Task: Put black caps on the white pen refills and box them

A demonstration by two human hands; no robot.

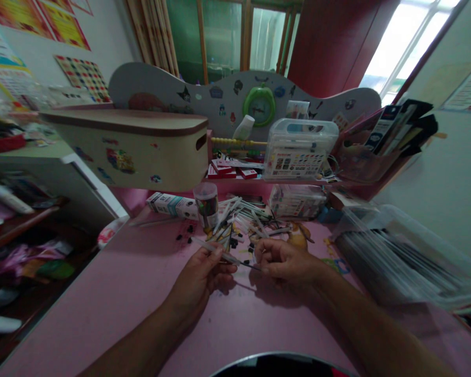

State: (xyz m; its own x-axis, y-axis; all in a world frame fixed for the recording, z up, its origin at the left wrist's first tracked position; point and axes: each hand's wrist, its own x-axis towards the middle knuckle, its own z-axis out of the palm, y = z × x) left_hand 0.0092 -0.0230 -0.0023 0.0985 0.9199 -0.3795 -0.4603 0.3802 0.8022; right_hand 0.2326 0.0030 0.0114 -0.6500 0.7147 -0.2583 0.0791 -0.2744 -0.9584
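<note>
My left hand (pixel 206 272) is closed round a translucent whitish pen barrel (pixel 230 258) above the pink table. My right hand (pixel 280 259) pinches a thin dark pen refill (pixel 251 266) that runs into the near end of the barrel; how deep it sits inside I cannot tell. Just behind both hands lies a loose pile of pale pen barrels (pixel 255 219). Small black caps (pixel 234 243) are scattered between the pile and my fingers, with a few more black pieces (pixel 179 237) farther left.
A clear cylindrical jar (pixel 206 204) and a long box (pixel 172 204) stand behind the pile. On the right is a clear plastic bin (pixel 412 235) of dark-cored sticks. A shelf above holds a lidded cream box (pixel 141 152) and a clear carry case (pixel 300 149). The pink tabletop (pixel 129 314) extends toward me.
</note>
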